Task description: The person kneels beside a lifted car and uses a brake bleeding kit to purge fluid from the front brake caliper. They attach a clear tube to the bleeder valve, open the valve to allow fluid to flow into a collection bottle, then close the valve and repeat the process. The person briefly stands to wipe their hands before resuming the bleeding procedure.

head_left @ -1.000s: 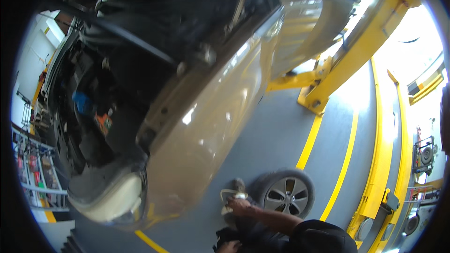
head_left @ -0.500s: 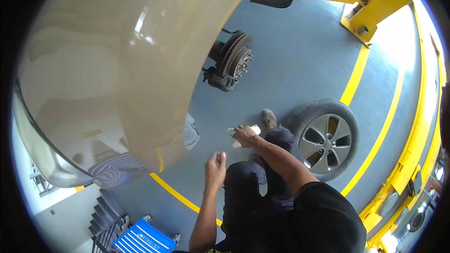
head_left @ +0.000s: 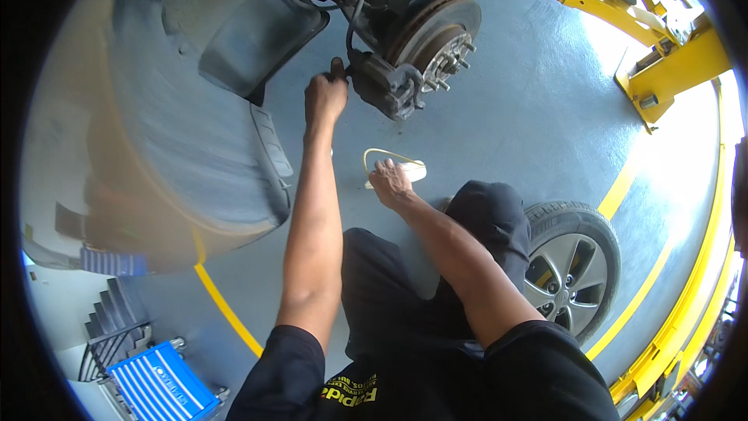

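Observation:
My left hand (head_left: 325,99) is raised beside the brake caliper (head_left: 386,86), fingers curled on something I cannot make out. The caliper sits on a rusty brake disc (head_left: 428,19) with bare wheel studs (head_left: 452,58). Below, my right hand (head_left: 389,182) is closed on a white plastic bottle (head_left: 414,172) with a thin yellow hose (head_left: 375,151) looping from it. Its fingers partly hide the bottle. My knee (head_left: 487,214) is just right of that hand.
A detached wheel (head_left: 573,273) lies beside my right leg. The car's raised body and wheel arch (head_left: 156,125) fill the upper left. A yellow lift (head_left: 670,70) stands at upper right. A blue tool cart (head_left: 164,382) and stairs (head_left: 109,312) are at lower left.
My view has come down from the engine bay to the wheel hub. My left hand has risen to the caliper. My right hand still grips the bottle, now below the caliper.

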The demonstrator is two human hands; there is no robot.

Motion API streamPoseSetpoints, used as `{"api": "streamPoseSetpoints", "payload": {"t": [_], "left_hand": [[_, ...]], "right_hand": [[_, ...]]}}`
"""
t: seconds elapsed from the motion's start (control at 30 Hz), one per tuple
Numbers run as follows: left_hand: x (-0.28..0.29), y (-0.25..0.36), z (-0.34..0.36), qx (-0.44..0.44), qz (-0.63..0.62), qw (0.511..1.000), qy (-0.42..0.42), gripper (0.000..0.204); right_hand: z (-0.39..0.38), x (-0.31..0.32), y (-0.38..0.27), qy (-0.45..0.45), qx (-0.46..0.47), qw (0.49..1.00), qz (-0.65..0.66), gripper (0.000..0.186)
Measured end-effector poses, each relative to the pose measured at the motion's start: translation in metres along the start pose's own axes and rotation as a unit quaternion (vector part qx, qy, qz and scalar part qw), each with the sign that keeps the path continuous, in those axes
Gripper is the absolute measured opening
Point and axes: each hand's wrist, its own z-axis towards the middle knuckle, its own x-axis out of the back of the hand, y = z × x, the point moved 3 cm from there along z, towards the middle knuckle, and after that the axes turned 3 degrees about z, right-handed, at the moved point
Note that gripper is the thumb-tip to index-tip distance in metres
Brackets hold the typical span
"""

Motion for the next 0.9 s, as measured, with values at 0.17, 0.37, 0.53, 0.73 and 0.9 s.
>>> {"api": "streamPoseSetpoints", "payload": {"t": [0.17,0.37,0.53,0.73,0.9], "left_hand": [[-0.013,-0.010,0.004,-0.058,-0.059,0.997,-0.004,0.067],[-0.023,-0.024,0.006,-0.034,-0.165,0.986,0.001,0.053],[-0.032,-0.030,0.011,-0.016,-0.285,0.958,-0.026,0.043],[-0.038,-0.033,0.004,-0.005,-0.448,0.891,-0.069,0.029],[-0.053,-0.044,0.003,-0.023,-0.562,0.818,-0.116,0.028]], "right_hand": [[0.008,-0.026,-0.002,0.058,-0.045,0.997,-0.015,0.019],[0.002,-0.032,0.006,0.035,-0.106,0.992,-0.050,0.020],[-0.001,-0.032,0.014,0.030,-0.162,0.981,-0.105,0.021],[0.000,-0.030,0.029,-0.014,-0.211,0.964,-0.159,0.021],[0.003,-0.031,0.057,-0.076,-0.264,0.945,-0.176,0.021]]}}
